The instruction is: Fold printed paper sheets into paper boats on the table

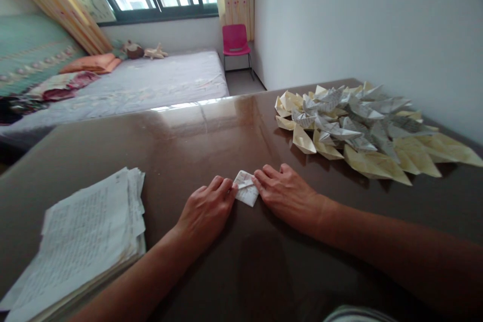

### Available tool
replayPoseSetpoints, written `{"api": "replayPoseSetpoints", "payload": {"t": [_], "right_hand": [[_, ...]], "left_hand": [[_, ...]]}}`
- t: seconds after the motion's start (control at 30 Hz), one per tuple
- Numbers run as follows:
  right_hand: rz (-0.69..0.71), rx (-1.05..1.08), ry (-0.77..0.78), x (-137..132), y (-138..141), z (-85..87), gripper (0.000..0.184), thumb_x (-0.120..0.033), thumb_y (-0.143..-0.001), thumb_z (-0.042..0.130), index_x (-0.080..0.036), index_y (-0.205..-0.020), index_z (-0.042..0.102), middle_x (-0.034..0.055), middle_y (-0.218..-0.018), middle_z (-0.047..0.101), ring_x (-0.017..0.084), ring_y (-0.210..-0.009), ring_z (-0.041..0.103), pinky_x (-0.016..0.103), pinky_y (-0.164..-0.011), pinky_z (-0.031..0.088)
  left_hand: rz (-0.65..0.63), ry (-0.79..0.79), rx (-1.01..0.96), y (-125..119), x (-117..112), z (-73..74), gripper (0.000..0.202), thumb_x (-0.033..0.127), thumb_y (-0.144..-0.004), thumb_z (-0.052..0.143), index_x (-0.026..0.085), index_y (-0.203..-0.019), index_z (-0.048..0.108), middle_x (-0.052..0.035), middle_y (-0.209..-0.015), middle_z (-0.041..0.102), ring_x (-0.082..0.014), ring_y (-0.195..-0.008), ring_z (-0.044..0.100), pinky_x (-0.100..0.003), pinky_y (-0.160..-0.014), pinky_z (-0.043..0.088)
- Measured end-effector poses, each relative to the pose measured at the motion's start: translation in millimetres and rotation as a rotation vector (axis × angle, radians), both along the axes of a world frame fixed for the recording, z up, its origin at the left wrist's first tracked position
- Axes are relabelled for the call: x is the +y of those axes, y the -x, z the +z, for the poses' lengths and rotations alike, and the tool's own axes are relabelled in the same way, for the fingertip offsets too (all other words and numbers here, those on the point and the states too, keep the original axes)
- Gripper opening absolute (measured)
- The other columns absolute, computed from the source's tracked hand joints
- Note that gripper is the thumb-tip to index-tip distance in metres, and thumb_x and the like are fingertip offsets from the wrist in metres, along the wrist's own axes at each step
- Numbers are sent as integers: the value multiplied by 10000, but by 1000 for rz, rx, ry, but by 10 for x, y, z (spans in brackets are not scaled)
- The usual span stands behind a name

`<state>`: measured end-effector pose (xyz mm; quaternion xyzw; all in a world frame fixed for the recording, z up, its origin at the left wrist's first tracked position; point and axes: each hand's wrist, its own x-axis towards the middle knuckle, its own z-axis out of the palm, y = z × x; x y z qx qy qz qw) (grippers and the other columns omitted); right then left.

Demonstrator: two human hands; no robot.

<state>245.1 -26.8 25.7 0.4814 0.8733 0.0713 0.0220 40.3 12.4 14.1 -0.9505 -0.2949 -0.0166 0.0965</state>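
Note:
A small folded piece of white paper (247, 192), roughly diamond-shaped with a crease across it, lies at the middle of the brown table. My left hand (211, 204) grips its left corner, fingers closed and knuckles up. On the opposite corner, my right hand (285, 193) has its fingers curled over the paper's edge. Both fingertips touch the paper, and the thumbs are mostly hidden. Some print or writing shows faintly on the folded faces.
A stack of printed sheets (86, 231) lies at the left, beside my left forearm. Several folded paper boats (362, 161), cream and newsprint, are heaped at the right near the wall. Beyond the glossy table (181, 141) stand a bed (169, 75) and a pink chair (236, 40).

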Motion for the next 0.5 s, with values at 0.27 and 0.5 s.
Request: {"api": "replayPoseSetpoints", "payload": {"t": [0.27, 0.5], "right_hand": [[-93, -51, 99, -25, 72, 19, 201, -87, -872, 475, -150, -896, 665, 135, -948, 614, 259, -882, 535, 362, -613, 388], [-165, 339, 81, 317, -74, -150, 292, -456, -911, 520, -187, -985, 607, 81, -1013, 593, 220, -991, 508, 320, -754, 414]], "left_hand": [[15, 10, -22, 13, 6, -46, 249, 138, -881, 503, 171, -1101, 615, -64, -941, 601, -216, -848, 562, -319, -630, 501], [8, 54, -220, 22, 35, -131, 226, 173, -892, 426, 190, -1001, 622, -51, -898, 593, -189, -819, 546, -303, -665, 494]]}}
